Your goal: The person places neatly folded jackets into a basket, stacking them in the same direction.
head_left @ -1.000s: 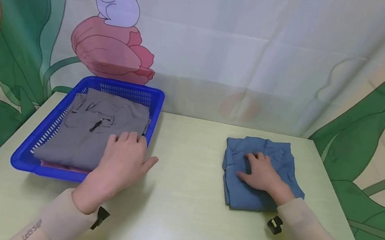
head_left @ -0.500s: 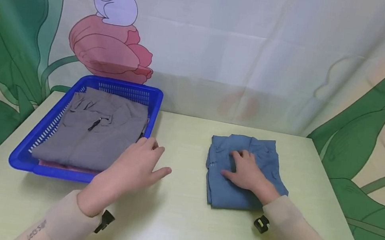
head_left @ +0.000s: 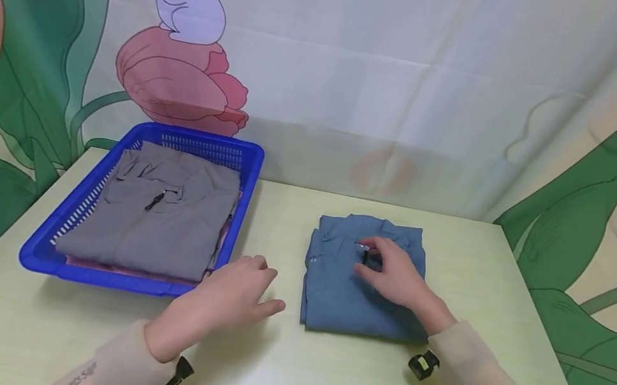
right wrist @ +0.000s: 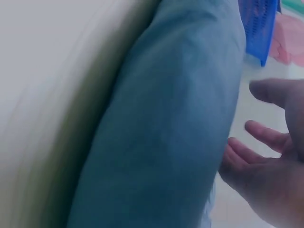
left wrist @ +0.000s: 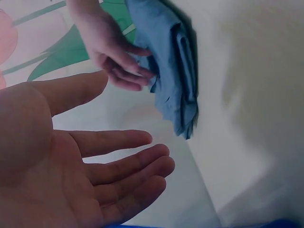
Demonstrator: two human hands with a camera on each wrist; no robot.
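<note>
In the head view a folded blue garment (head_left: 339,292) lies on the table, with a small silver and black zipper pull (head_left: 363,251) on its top. My right hand (head_left: 396,277) is over the garment's right part, fingers loosely bent beside the pull. The right wrist view shows that hand (right wrist: 270,156) with its fingers spread apart at the garment's top face (right wrist: 166,109). My left hand (head_left: 223,297) hovers in front of the basket's near right corner. Its fingers (left wrist: 118,142) are relaxed and hold nothing in the left wrist view.
A blue plastic basket (head_left: 245,210) stands at the left of the table. Inside it lies a folded grey garment (head_left: 148,230) with a black zipper pull, over something pink (head_left: 119,271). A printed curtain (head_left: 321,91) hangs behind the table (head_left: 274,381).
The blue garment has slid left across the table with my right hand, which now sits farther right on it, baring the zipper pull. My left hand has drawn off the basket's edge toward me.
</note>
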